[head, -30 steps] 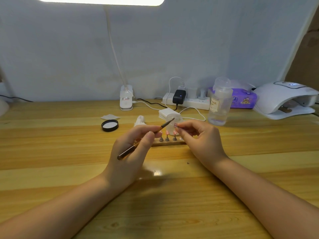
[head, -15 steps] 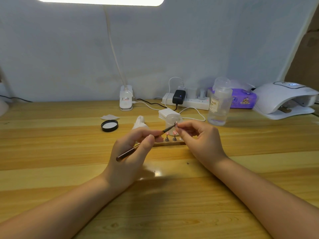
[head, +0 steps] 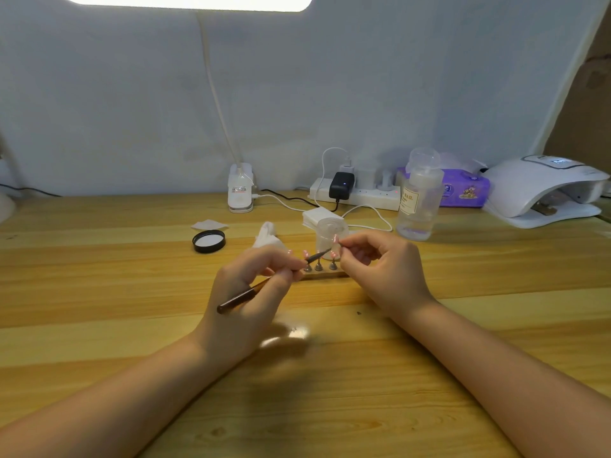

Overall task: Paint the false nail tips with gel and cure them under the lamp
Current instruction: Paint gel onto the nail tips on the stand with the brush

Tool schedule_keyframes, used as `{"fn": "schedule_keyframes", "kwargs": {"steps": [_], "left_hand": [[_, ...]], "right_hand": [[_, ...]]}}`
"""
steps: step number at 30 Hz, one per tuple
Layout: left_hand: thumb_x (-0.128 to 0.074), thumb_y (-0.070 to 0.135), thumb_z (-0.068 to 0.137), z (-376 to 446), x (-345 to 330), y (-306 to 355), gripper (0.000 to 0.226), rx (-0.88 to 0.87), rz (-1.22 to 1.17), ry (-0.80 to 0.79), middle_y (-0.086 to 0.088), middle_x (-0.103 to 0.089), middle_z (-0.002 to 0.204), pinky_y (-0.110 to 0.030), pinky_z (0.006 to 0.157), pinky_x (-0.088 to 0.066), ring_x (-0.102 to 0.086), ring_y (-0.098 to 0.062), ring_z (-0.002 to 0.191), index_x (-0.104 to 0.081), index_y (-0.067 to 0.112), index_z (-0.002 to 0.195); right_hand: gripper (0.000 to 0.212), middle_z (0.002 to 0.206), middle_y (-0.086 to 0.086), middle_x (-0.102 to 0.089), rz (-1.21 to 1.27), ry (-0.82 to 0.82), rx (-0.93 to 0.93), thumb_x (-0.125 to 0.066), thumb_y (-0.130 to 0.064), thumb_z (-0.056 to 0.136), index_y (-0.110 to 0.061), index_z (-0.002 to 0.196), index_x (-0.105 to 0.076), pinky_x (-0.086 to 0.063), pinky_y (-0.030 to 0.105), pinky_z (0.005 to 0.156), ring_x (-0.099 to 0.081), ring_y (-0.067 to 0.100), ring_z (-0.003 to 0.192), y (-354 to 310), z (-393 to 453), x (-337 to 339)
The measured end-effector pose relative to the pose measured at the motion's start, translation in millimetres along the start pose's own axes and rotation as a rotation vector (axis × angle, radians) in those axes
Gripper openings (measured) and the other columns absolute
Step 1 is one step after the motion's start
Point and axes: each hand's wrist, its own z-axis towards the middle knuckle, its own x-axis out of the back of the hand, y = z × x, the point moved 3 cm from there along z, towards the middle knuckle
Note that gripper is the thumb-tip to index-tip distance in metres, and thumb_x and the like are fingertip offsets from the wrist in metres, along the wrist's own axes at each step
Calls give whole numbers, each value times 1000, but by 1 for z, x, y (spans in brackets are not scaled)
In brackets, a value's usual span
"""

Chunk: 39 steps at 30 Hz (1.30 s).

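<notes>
Holding brush (head: 264, 285) in left hand (head: 244, 302); right hand (head: 380, 269) pinches nail tip (head: 336, 239). Advise light, even strokes.

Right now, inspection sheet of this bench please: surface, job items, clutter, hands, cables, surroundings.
Surface: wooden table, small dark speck near the right forearm.
Job's things: nail tips on a wooden stand; brush; curing lamp far right; clear jar.
Clutter: black lid, pump bottle, wipes pack, white pads.
Hands: left hand holds the brush; right hand pinches a nail tip.
Cables: white and black leads at the power strip.
Surroundings: white backdrop, desk light overhead.
</notes>
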Motion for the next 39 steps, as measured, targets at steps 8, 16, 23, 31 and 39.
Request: {"fn": "schedule_keyframes", "kwargs": {"steps": [8,16,23,31,39], "left_hand": [[-56,31,88,1,-3,0,24,-41,90,-55,6,-72,99,-28,84,-48,-65,-18,100,-71,23,106],[-53,31,87,1,-1,3,25,-49,87,-8,3,-72,95,-24,83,-46,-65,-19,96,-71,20,102],[-53,31,84,1,0,0,23,-12,69,-18,4,-73,92,-26,85,-48,-65,-20,99,-73,22,93],[-55,30,88,1,-2,1,25,-54,102,-21,6,-72,99,-32,86,-50,-65,-20,101,-71,21,105],[-52,31,87,1,-2,0,30,-24,67,9,2,-73,95,-24,83,-48,-66,-19,97,-71,15,104]], "right_hand": [[14,73,1,-68,-32,8,-7,-73,-3,77,-16,82,-74,-51,25,62,-59,12,66,3,1,-1],[21,73,-5,-67,-38,7,9,-72,-4,78,-24,83,-71,-50,19,62,-59,8,68,2,0,1],[16,71,-7,-66,-39,2,-4,-71,-2,78,-17,84,-73,-49,16,60,-58,1,65,3,1,0],[16,74,-3,-67,-59,2,7,-72,-4,78,-18,85,-73,-50,18,62,-59,8,69,2,1,0],[20,71,-8,-65,-35,4,1,-71,-1,78,-20,83,-71,-50,19,62,-58,7,68,0,1,1]]}}
